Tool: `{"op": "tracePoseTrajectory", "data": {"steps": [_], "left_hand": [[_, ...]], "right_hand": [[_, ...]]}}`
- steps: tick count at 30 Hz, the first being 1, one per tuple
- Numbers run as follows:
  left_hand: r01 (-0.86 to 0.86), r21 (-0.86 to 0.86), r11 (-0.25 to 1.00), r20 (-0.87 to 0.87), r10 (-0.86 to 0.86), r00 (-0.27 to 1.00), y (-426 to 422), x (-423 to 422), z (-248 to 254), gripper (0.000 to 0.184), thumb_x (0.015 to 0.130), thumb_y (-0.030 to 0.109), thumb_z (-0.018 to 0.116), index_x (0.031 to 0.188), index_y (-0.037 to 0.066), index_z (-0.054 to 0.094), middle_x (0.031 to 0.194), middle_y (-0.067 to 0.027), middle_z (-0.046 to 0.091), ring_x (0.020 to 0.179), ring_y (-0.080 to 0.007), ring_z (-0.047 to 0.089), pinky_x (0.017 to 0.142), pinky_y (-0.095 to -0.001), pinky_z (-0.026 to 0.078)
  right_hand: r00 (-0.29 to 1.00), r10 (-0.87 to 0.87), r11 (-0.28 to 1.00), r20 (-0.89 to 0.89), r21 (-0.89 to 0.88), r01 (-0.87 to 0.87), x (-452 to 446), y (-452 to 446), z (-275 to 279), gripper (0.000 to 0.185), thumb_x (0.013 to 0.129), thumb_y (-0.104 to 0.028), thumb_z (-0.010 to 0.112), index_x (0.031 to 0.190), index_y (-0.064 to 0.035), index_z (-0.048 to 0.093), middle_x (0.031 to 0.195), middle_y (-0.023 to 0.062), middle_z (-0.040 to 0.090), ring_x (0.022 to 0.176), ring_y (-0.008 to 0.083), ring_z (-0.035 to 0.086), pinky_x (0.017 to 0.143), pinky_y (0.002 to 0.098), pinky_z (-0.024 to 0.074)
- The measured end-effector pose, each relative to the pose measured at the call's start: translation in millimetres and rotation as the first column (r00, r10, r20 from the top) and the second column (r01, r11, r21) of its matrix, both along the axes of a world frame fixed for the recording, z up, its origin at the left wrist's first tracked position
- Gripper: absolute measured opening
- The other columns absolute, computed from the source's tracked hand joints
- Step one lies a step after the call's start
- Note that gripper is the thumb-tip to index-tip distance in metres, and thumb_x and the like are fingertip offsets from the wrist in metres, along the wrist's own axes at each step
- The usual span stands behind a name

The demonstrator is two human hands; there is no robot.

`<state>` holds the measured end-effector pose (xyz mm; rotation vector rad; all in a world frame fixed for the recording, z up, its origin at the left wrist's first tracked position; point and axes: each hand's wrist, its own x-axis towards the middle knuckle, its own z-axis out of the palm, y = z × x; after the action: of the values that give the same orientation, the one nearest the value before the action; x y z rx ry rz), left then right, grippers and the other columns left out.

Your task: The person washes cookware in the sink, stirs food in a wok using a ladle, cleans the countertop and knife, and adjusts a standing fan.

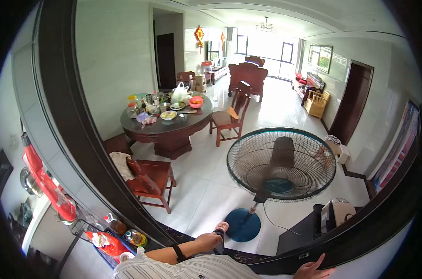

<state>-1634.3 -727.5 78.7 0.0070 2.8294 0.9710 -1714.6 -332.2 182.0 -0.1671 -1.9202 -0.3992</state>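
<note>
My left hand, below a black wristband, is held low in front of my striped shirt. Its fingers look curled, and whatever they may hold is hidden. Beyond it my bare foot shows beside the round blue base of a standing fan. The wide wire cage of the fan faces upward at a tilt. At the lower right my right hand has its fingers spread, close to the dark door frame; contact is unclear.
A rice cooker stands on a dark cabinet to the right. A round table carries dishes, bags and jars. Wooden chairs surround it. At the lower left, bottles and a red bag sit on a rack.
</note>
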Motion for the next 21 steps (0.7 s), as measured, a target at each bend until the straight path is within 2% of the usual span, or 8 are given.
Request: {"op": "tracePoseTrajectory", "data": {"steps": [5, 11, 14, 15, 16, 17, 18, 21], "left_hand": [[-0.063, 0.004, 0.998, 0.008, 0.063, 0.998, -11.6, 21.8, 10.0, 0.022, 0.083, 0.018, 0.053, 0.102, 0.013, 0.063, 0.099, -0.0116, 0.062, 0.091, -0.0301, 0.061, 0.078, -0.0397, 0.050], [-0.117, -0.017, 0.993, 0.018, 0.117, 0.993, -41.1, 45.1, 5.4, 0.023, 0.084, 0.019, 0.052, 0.103, 0.012, 0.062, 0.097, -0.0108, 0.061, 0.092, -0.0291, 0.061, 0.080, -0.0395, 0.049], [-0.211, 0.015, 0.977, 0.043, 0.210, 0.977, -55.9, 65.0, 8.6, 0.024, 0.085, 0.020, 0.051, 0.106, 0.013, 0.060, 0.098, -0.0110, 0.061, 0.092, -0.0288, 0.060, 0.080, -0.0394, 0.049], [-0.210, -0.002, 0.978, 0.065, 0.210, 0.976, -62.3, 72.6, 3.9, 0.024, 0.085, 0.021, 0.051, 0.106, 0.013, 0.060, 0.098, -0.0110, 0.061, 0.092, -0.0288, 0.060, 0.080, -0.0395, 0.049], [-0.231, -0.015, 0.973, 0.083, 0.231, 0.969, -68.2, 81.8, -0.5, 0.024, 0.085, 0.022, 0.052, 0.106, 0.013, 0.060, 0.098, -0.0111, 0.061, 0.092, -0.0288, 0.060, 0.080, -0.0396, 0.049], [-0.211, -0.048, 0.976, 0.077, 0.215, 0.974, -75.1, 91.0, 0.3, 0.023, 0.085, 0.021, 0.052, 0.105, 0.013, 0.061, 0.098, -0.0116, 0.062, 0.092, -0.0294, 0.061, 0.079, -0.0401, 0.049], [-0.258, 0.008, 0.966, 0.047, 0.257, 0.965, -82.1, 102.0, -12.1, 0.023, 0.084, 0.021, 0.053, 0.103, 0.012, 0.062, 0.095, -0.0130, 0.064, 0.091, -0.0311, 0.061, 0.077, -0.0408, 0.050], [-0.298, -0.110, 0.948, 0.191, 0.315, 0.930, -96.6, 135.2, -10.2, 0.027, 0.080, 0.020, 0.056, 0.103, 0.009, 0.063, 0.092, -0.0154, 0.065, 0.089, -0.0339, 0.062, 0.077, -0.0433, 0.050]], "right_hand": [[0.998, 0.059, 0.993, -0.021, -0.097, -0.061, 0.1, -5.8, 8.4, 0.042, 0.081, -0.016, 0.051, 0.123, -0.0246, 0.056, 0.125, 0.0467, 0.033, 0.115, 0.0587, 0.037, 0.088, 0.0683, 0.0311], [0.996, 0.085, 0.987, -0.003, -0.134, -0.085, 14.3, -29.9, 46.8, 0.043, 0.077, -0.015, 0.056, 0.119, -0.0227, 0.057, 0.119, 0.0445, 0.039, 0.110, 0.0598, 0.041, 0.086, 0.0671, 0.0350], [0.997, 0.021, 0.995, -0.077, -0.097, -0.029, 15.0, -47.5, 54.0, 0.040, 0.078, -0.008, 0.054, 0.117, -0.0162, 0.057, 0.113, 0.0376, 0.048, 0.109, 0.0505, 0.048, 0.083, 0.0611, 0.0418], [0.954, 0.256, 0.877, -0.153, -0.378, -0.296, 13.6, -50.5, 42.5, 0.039, 0.080, -0.003, 0.052, 0.117, -0.0138, 0.056, 0.110, 0.0336, 0.051, 0.109, 0.0434, 0.050, 0.082, 0.0549, 0.0448], [0.843, 0.458, 0.605, -0.282, -0.596, -0.528, 6.6, -55.4, 31.7, 0.038, 0.081, 0.001, 0.049, 0.116, -0.0114, 0.056, 0.108, 0.0296, 0.054, 0.108, 0.0363, 0.053, 0.082, 0.0487, 0.0478], [0.760, 0.503, 0.244, -0.412, -0.776, -0.582, 9.8, -72.8, 22.3, 0.036, 0.085, 0.005, 0.047, 0.117, -0.0084, 0.055, 0.104, 0.0176, 0.058, 0.103, 0.0251, 0.057, 0.080, 0.0386, 0.0497], [0.703, 0.568, 0.113, -0.428, -0.806, -0.581, 7.2, -99.5, 20.5, 0.036, 0.085, 0.004, 0.047, 0.117, -0.0085, 0.055, 0.105, 0.0177, 0.058, 0.104, 0.0254, 0.057, 0.081, 0.0389, 0.0495], [0.373, 0.891, -0.013, -0.261, -0.834, -0.551, 4.4, -184.3, -0.4, 0.035, 0.084, 0.001, 0.048, 0.116, -0.0090, 0.056, 0.106, 0.0180, 0.058, 0.104, 0.0262, 0.057, 0.082, 0.0396, 0.0488]]}}
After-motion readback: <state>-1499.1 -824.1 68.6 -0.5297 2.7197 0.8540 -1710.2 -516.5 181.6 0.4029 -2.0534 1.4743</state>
